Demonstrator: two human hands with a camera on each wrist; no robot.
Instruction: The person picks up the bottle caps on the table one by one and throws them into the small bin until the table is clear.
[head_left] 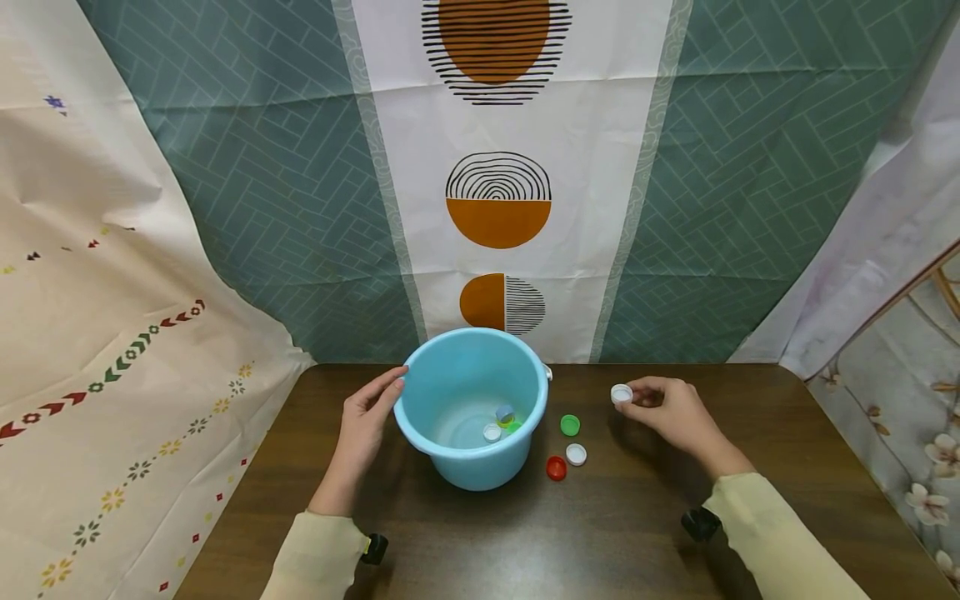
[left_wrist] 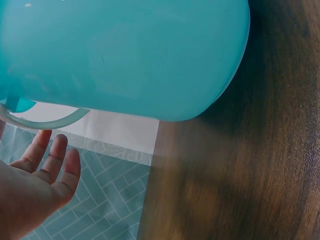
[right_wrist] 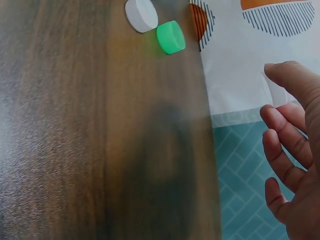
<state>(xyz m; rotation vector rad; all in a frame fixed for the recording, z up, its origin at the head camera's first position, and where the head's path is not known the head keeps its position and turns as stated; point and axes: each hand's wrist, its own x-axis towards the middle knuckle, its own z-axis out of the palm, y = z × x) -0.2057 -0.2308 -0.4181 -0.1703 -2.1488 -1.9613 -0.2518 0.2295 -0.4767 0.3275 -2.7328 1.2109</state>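
Observation:
A light blue bucket (head_left: pixel 480 472) stands on the table, with a white cap (head_left: pixel 492 432), a bluish cap (head_left: pixel 505 413) and something green lying inside. My left hand (head_left: pixel 369 417) holds the bucket's rim at its left side with thumb and forefinger; the other fingers (left_wrist: pixel 70 172) curl loosely below the handle (left_wrist: pixel 50 121). To the right, my right hand (head_left: pixel 671 417) pinches a white bottle cap (head_left: pixel 621 394) above the table, thumb and fingertips at its edge. Between bucket and right hand lie a green cap (head_left: pixel 570 425), a white cap (head_left: pixel 576 454) and a red cap (head_left: pixel 556 468).
The brown wooden table (head_left: pixel 585 542) ends at a hanging patterned cloth (head_left: pixel 495 125) right behind the bucket. A cream embroidered cloth (head_left: pixel 90 333) hangs at the left, and a floral one (head_left: pixel 922 467) at the right.

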